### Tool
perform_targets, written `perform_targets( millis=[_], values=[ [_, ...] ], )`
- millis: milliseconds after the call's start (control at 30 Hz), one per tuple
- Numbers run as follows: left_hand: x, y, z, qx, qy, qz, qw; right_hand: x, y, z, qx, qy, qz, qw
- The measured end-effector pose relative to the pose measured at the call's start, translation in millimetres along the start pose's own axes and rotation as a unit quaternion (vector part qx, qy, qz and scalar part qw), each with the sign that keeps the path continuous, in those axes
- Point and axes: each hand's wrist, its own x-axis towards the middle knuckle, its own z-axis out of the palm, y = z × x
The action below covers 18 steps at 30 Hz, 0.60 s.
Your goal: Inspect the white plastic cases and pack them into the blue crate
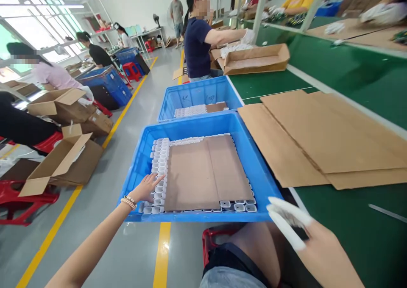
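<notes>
My left hand [148, 187], with a beaded bracelet at the wrist, is open. Its spread fingers rest on a column of small white plastic pieces [160, 163] at the left side of a blue crate [187, 216]. Brown cardboard sheets [190, 178] lie flat beside that column, and more white pieces [239, 207] show along the sheets' edges. Near the crate's front right corner is my right hand [305, 231], with white coverings on the thumb and a finger. Those two tips come close together in a pinch; motion blur hides what, if anything, lies between them.
A second blue crate [197, 87] with white pieces stands behind the first. Large cardboard sheets [343, 131] lie on the green table [356, 220] at right. Beyond is a cardboard tray [257, 61] beside a co-worker [199, 42]. Open cartons [71, 161] and a red stool [25, 199] stand left.
</notes>
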Motion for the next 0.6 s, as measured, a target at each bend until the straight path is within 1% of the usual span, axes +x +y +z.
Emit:
perform_targets(
  millis=[33, 100, 167, 200, 233, 300, 367, 467, 533, 600],
  values=[
    [-1.7, -2.1, 7.4, -0.004, -0.006, 0.003, 1.000, 22.8, -15.5, 10.0, 0.018, -0.041, -0.001, 0.999],
    [-1.4, -2.8, 19.6, -0.013, -0.014, 0.015, 1.000, 75.8, -49.1, 37.1, 0.019, -0.094, -0.026, 0.995],
    [1.1, -1.1, 28.4, -0.020, -0.017, 0.029, 0.999, 129.5, -80.8, 73.5, -0.046, -0.158, -0.084, 0.983],
    [2.6, 0.2, 31.5, -0.021, -0.017, 0.035, 0.999, 153.5, -94.7, 94.4, -0.102, -0.184, -0.111, 0.971],
    [4.0, 1.6, 33.7, -0.020, -0.016, 0.042, 0.999, 174.5, -107.1, 116.7, -0.176, -0.213, -0.139, 0.951],
    [6.5, 4.6, 36.1, -0.012, -0.016, 0.053, 0.998, 206.3, -127.7, 163.1, -0.211, -0.242, -0.163, 0.933],
    [8.8, 7.7, 36.8, -0.002, -0.023, 0.061, 0.998, 225.4, -143.5, 208.3, -0.234, -0.264, -0.185, 0.917],
    [12.3, 11.3, 38.0, -0.005, -0.031, 0.061, 0.998, 238.9, -160.5, 267.2, -0.260, -0.274, -0.214, 0.901],
    [14.9, 12.4, 40.0, -0.018, -0.038, 0.060, 0.997, 244.1, -168.3, 299.1, -0.271, -0.275, -0.235, 0.892],
    [17.2, 12.7, 42.9, -0.031, -0.051, 0.058, 0.997, 249.8, -174.6, 326.2, -0.274, -0.275, -0.260, 0.884]
  ],
)
